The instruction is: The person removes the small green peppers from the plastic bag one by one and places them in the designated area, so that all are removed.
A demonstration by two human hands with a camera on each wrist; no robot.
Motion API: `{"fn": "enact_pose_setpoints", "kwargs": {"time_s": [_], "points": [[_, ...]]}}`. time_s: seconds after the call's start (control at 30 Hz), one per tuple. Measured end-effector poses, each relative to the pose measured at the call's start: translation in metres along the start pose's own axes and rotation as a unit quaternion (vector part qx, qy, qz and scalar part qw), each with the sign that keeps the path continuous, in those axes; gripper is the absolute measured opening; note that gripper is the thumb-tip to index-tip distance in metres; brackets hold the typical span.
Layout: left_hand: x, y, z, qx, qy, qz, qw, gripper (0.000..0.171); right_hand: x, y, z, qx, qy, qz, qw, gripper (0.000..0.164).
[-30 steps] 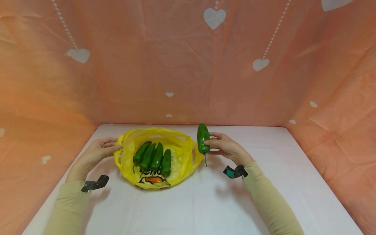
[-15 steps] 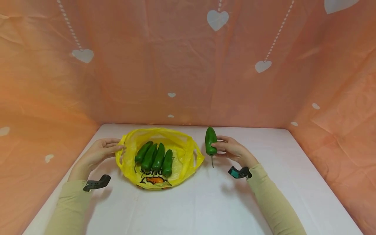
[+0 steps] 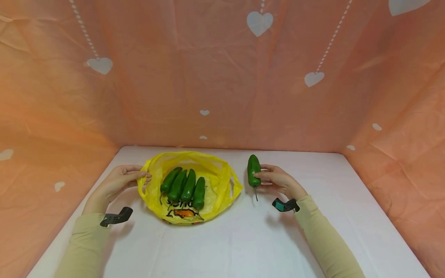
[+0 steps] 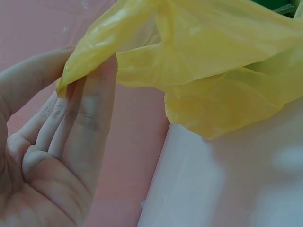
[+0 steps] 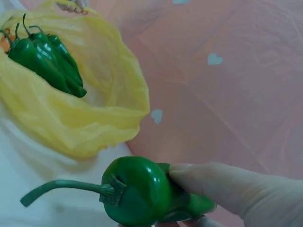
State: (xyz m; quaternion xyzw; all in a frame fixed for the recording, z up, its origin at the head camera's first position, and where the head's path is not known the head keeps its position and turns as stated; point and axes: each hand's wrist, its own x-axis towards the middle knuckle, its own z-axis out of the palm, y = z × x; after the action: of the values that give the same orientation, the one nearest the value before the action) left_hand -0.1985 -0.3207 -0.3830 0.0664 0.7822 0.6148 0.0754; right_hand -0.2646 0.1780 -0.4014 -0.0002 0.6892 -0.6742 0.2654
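A yellow plastic bag (image 3: 220, 193) lies with its mouth spread wide, several green peppers (image 3: 188, 186) side by side within it. At the bag's left edge my left hand (image 3: 119, 180) pinches the handle between thumb and fingers, as the left wrist view shows with the yellow film (image 4: 102, 45). Right of the bag and apart from it, my right hand (image 3: 277, 180) grips another green pepper (image 3: 254, 171), tip up and stem down. In the right wrist view that pepper's stem end (image 5: 137, 189) faces the camera, with the thumb along its side.
A white-covered table (image 3: 215, 251) bears the bag. Orange cloth (image 3: 226, 85) with pale hearts hangs behind and on both sides. Each wrist wears a black strap (image 3: 116, 217).
My right hand has moved right with its pepper, away from the bag's right edge, and slightly lower. My left hand keeps its pinch on the bag, and the peppers inside lie the same.
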Motion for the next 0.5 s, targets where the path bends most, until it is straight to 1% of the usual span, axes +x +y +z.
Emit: {"fn": "enact_pose_setpoints", "kwargs": {"time_s": [0.17, 0.3, 0.4, 0.5], "points": [[0.001, 0.0, 0.001, 0.001, 0.004, -0.007, 1.0, 0.05, 0.005, 0.005, -0.002, -0.003, 0.006, 0.005, 1.0, 0.071], [0.002, 0.0, 0.001, 0.0, 0.006, -0.011, 0.9999, 0.051, 0.009, 0.009, -0.003, -0.02, 0.011, 0.009, 1.0, 0.069], [0.002, 0.0, 0.001, 0.0, 0.007, -0.012, 0.9999, 0.051, 0.01, 0.013, -0.002, -0.04, 0.01, 0.007, 0.999, 0.067], [0.001, 0.0, 0.001, -0.001, 0.006, -0.01, 0.9999, 0.05, 0.011, 0.016, -0.001, -0.049, 0.008, 0.0, 0.999, 0.066]]}}
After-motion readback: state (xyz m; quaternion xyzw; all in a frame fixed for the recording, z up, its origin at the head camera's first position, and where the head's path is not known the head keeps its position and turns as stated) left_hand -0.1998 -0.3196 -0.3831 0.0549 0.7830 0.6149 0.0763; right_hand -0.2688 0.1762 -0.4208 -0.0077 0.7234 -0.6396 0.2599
